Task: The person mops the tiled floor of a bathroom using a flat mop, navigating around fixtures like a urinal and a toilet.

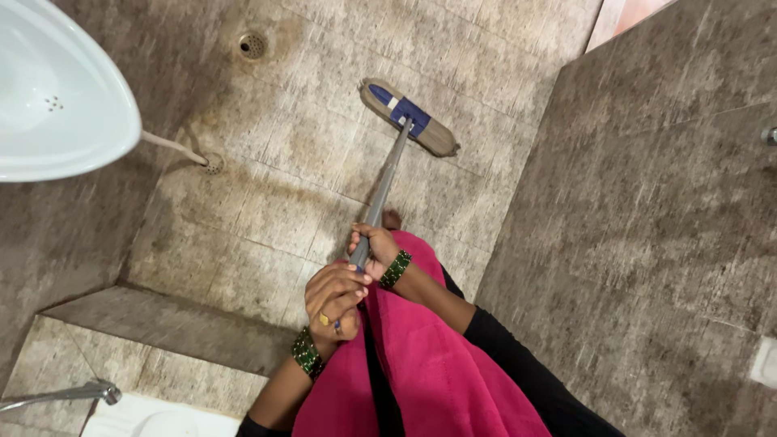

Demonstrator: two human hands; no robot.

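A flat mop with a grey handle [387, 182] and a blue-and-tan head [409, 117] rests on the wet tiled floor ahead of me. My right hand [374, 248] grips the handle lower down, a green bangle at its wrist. My left hand [333, 299] closes over the top end of the handle, wearing a ring and a green bangle. The mop head lies flat on the floor near the far wall. A pink cloth [421, 356] hangs down below my arms.
A white wash basin [57, 105] juts out at the upper left, its drain pipe [174, 148] running to a floor hole. A round floor drain [252, 45] lies beyond. A tiled step [162, 324], a metal tap [73, 394] and tiled walls [647, 226] close in.
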